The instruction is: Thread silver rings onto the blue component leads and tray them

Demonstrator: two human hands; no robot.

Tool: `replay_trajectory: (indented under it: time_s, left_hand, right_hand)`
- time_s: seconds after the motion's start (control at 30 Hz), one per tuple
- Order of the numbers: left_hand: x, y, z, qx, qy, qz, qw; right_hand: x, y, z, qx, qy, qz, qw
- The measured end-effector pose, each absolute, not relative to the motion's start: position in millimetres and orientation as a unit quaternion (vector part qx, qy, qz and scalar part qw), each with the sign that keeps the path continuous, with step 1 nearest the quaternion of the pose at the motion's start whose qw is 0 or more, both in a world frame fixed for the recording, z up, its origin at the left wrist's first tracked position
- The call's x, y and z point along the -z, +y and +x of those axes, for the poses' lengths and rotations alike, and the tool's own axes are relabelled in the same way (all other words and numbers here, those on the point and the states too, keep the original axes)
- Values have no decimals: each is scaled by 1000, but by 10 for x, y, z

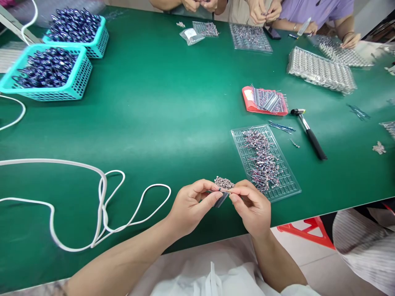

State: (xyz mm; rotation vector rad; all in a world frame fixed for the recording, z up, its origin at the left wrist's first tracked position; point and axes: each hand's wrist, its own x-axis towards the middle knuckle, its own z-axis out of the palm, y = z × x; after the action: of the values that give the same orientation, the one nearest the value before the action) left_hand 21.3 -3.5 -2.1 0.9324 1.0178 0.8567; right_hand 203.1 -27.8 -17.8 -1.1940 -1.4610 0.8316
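Observation:
My left hand [189,205] and my right hand [252,206] meet just above the near edge of the green table [160,107]. Both pinch a small bundle of tiny wired components [222,186], whose silvery heads stick up between the fingertips. Dark leads hang below the left thumb. Just right of my hands lies a clear plastic grid tray [285,183] with a heap of similar components [261,158] on it.
A white cable [101,197] loops at the left. Two teal baskets [74,88] of dark blue parts stand far left. A red tray [248,100], a small hammer [308,133] and stacked clear trays [321,70] lie to the right. Other people's hands [262,10] work at the far edge.

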Motion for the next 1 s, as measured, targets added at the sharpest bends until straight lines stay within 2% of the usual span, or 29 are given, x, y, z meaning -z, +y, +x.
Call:
replay_trajectory:
  time_s: [1.0]
  left_hand:
    - [-11, -15, 202, -359, 455, 428, 694]
  right_hand:
    - [239, -287, 2056, -370, -609, -485, 507]
